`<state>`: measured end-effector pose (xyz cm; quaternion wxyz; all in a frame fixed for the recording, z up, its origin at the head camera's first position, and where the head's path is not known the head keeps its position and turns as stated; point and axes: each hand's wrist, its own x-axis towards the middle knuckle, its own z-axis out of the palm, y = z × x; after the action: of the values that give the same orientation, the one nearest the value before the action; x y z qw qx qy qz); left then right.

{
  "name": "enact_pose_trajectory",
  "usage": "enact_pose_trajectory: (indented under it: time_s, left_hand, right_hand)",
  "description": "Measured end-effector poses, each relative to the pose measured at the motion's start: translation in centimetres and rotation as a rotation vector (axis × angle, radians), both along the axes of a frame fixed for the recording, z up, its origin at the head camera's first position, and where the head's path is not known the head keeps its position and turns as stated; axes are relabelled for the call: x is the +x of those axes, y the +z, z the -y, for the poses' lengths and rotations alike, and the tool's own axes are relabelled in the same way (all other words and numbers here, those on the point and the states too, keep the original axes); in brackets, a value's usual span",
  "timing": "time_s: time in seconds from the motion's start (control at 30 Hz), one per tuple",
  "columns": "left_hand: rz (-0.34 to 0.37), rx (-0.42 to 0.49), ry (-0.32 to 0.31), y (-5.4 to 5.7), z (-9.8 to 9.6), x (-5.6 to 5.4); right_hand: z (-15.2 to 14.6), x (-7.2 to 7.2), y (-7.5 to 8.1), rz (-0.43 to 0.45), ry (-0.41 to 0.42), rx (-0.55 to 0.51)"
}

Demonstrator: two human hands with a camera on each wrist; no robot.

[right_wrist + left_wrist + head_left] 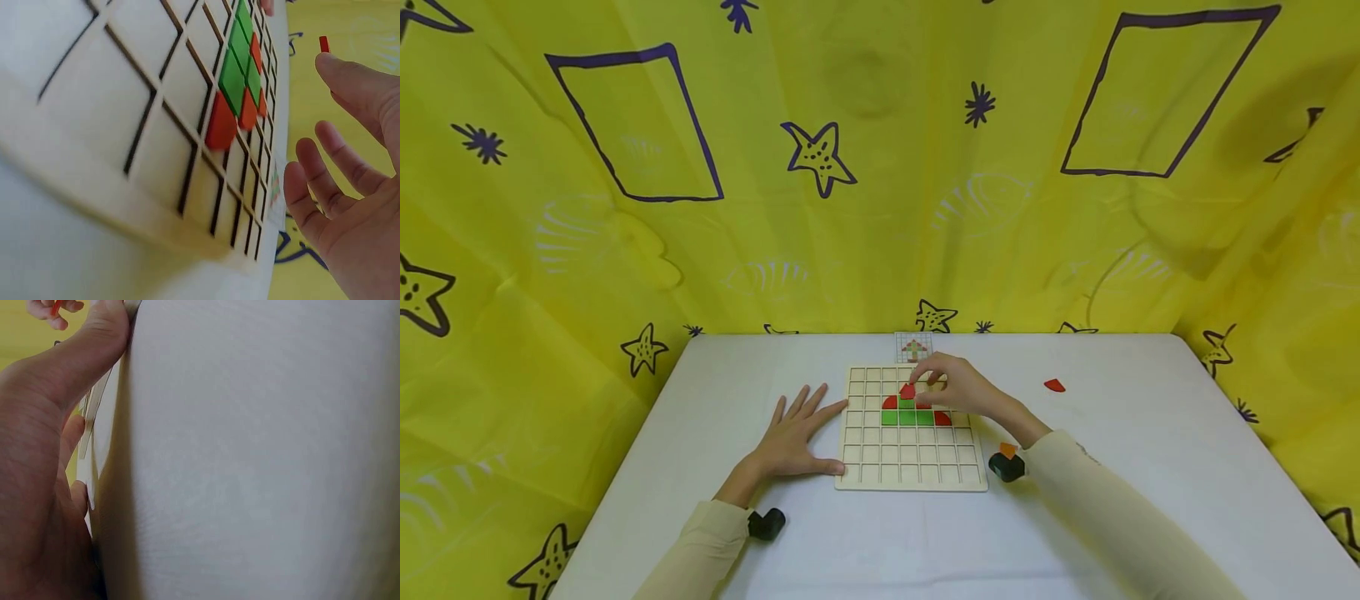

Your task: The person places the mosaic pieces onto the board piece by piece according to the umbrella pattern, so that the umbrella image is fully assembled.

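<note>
Across the white, cloth-covered desk (1180, 467) I log a pale board (872, 454) lying flat, its thin ridges marking off shallow square cells. Green squares (907, 418), smooth and evenly coloured, form a row of three with one more above; red pieces (942, 419) sit alongside, some showing a curved side. A loose red piece (1055, 385) lies well to the right; a printed card (913, 347) sits just beyond the far edge. The held piece (324, 44), thin and red, is at the right hand's (958, 387) fingertips over the board; the right wrist view shows it edge-on. I read thumb and index as pinching it, the other three fingers slightly bent. Left hand (793, 442): fingers fanned and extended, thumb and index touching the board's left edge.
</note>
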<state>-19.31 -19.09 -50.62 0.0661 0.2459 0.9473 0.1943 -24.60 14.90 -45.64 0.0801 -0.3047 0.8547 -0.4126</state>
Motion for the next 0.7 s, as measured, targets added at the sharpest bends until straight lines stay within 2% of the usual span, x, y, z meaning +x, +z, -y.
enact_pose_trajectory:
  time_s: [0.13, 0.37, 0.7]
  left_hand:
    - [0.0, 0.004, -0.004, 0.1, 0.0, 0.1]
    - [0.001, -0.008, -0.005, 0.3, -0.2, 0.1]
    - [-0.006, -0.007, -0.005, 0.3, -0.1, 0.0]
  right_hand:
    - [1.7, 0.0, -0.7, 0.007, 0.019, -0.002]
    - [3.9, 0.1, -1.8, -0.044, 0.035, -0.012]
    - [5.7, 0.2, -2.5, -0.063, 0.016, 0.071]
